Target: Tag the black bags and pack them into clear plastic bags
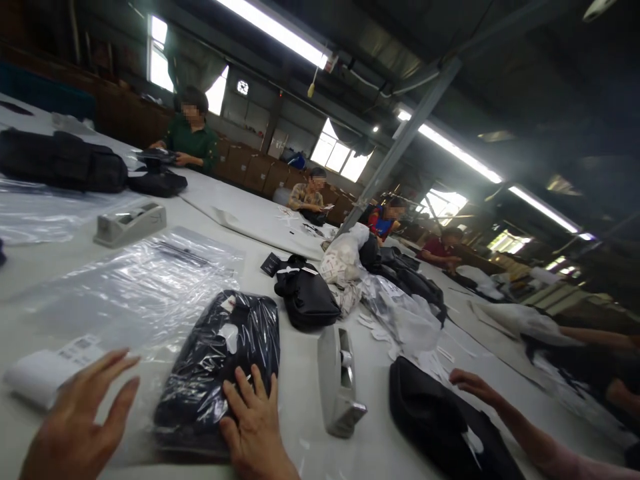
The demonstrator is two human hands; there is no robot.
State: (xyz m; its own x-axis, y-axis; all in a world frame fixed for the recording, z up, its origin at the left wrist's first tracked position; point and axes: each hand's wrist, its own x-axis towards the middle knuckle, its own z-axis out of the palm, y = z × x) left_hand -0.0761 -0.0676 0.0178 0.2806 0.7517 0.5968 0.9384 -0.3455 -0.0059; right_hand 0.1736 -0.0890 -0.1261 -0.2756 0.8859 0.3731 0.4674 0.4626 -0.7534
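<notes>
In front of me a black bag in a clear plastic bag (pixel 220 363) lies on the white table. My right hand (pixel 255 423) rests flat on its lower right part, fingers spread. Off to the left, my left hand (pixel 83 420) hovers with fingers apart and nothing in them. It is close to a roll of white labels (pixel 50 373) with printed marks. Behind the wrapped bag a stack of flat clear plastic bags (pixel 145 280) covers the table. A grey tape dispenser (pixel 336 383) stands just right of my right hand.
Another tape dispenser (pixel 131 223) sits at the left. A black bag with a tag (pixel 307 297) lies ahead, beside heaped plastic wrapping (pixel 395 313). At the right, a co-worker's hand (pixel 475 387) is near another black bag (pixel 445 420). Several people work farther along the tables.
</notes>
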